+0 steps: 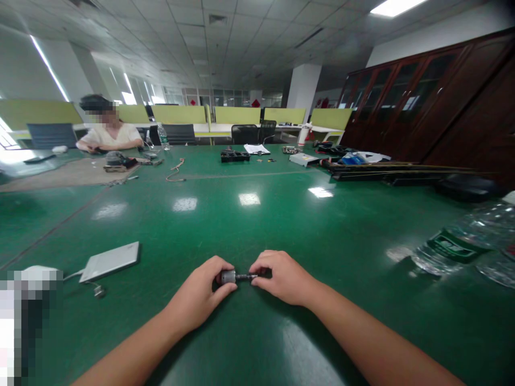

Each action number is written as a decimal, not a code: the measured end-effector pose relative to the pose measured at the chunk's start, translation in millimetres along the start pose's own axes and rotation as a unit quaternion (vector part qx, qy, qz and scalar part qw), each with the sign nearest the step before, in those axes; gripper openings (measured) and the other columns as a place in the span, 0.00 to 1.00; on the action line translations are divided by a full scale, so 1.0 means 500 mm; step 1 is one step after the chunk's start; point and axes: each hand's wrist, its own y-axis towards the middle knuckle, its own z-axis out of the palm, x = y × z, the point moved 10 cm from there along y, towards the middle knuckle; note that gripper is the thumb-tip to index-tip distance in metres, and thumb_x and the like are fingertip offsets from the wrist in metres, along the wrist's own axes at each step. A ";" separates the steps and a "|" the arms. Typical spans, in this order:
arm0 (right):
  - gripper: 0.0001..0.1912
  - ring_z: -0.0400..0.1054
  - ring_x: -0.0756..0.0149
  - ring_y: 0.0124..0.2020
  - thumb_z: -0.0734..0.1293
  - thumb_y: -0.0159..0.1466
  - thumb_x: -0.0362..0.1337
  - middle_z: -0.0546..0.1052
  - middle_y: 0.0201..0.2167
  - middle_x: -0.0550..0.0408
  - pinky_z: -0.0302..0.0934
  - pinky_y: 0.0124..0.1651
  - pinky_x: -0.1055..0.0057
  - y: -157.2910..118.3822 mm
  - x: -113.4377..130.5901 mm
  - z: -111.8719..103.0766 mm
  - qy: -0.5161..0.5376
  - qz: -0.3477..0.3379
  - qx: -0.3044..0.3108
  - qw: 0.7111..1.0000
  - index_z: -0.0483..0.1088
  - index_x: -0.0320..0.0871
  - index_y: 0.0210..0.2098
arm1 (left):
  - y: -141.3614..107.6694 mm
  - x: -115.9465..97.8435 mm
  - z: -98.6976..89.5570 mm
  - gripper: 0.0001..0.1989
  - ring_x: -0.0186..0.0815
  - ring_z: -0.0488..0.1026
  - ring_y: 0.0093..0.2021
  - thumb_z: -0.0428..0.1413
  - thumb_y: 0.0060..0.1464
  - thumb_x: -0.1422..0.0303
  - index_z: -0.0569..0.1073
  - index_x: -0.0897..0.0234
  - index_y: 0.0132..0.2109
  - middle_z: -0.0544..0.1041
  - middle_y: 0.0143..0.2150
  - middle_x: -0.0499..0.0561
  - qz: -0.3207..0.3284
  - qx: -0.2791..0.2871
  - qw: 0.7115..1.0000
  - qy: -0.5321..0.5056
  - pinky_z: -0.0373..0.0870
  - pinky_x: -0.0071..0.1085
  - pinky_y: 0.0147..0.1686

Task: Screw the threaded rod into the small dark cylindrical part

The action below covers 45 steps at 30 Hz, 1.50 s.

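My left hand (197, 297) is closed around a small silver metal cylinder (229, 276) that looks like a small motor, thumb below and fingers above. From the cylinder's right end a thin dark shaft (242, 277) sticks out sideways. The far tip of this shaft is pinched between the thumb and fingers of my right hand (286, 279). Both hands are low over the green tabletop (225, 225), close to each other, with the cylinder and shaft lying level between them. The cylinder's left end is hidden by my left fingers.
A white flat box (110, 261) with a cable lies at the left. Clear water bottles (450, 252) are at the right. Farther back are a black tray (235, 156), a tan cable (175, 171), long dark rails (374, 170) and a seated person (110, 134).
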 end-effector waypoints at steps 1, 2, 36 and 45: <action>0.05 0.69 0.67 0.34 0.74 0.56 0.31 0.77 0.29 0.57 0.59 0.38 0.72 0.003 0.005 0.007 -0.001 -0.004 0.000 1.000 0.78 0.44 0.34 | -0.001 -0.002 0.001 0.07 0.38 0.71 0.37 0.58 0.58 0.68 0.72 0.61 0.44 0.74 0.38 0.48 0.005 0.000 1.000 0.000 0.66 0.32 0.38; 0.05 0.69 0.67 0.33 0.74 0.56 0.32 0.77 0.29 0.57 0.59 0.38 0.72 0.006 0.010 0.013 0.001 -0.006 -0.002 1.000 0.78 0.44 0.34 | -0.001 -0.005 0.002 0.07 0.38 0.71 0.38 0.58 0.58 0.68 0.72 0.60 0.44 0.74 0.38 0.48 0.010 0.000 1.000 -0.001 0.66 0.32 0.39; 0.07 0.68 0.64 0.39 0.70 0.61 0.34 0.77 0.34 0.54 0.58 0.44 0.67 -0.003 0.037 0.029 -0.023 -0.059 -0.003 0.998 0.77 0.45 0.40 | 0.004 -0.015 0.004 0.08 0.38 0.71 0.38 0.56 0.60 0.65 0.74 0.61 0.45 0.75 0.38 0.49 0.014 0.022 1.000 -0.006 0.66 0.32 0.39; 0.07 0.68 0.64 0.39 0.70 0.61 0.34 0.78 0.34 0.55 0.59 0.45 0.67 -0.006 0.033 0.023 -0.026 -0.050 0.004 0.998 0.77 0.45 0.40 | 0.004 -0.013 0.002 0.08 0.38 0.71 0.37 0.56 0.59 0.66 0.74 0.61 0.45 0.75 0.38 0.49 0.011 0.019 1.000 0.000 0.66 0.32 0.38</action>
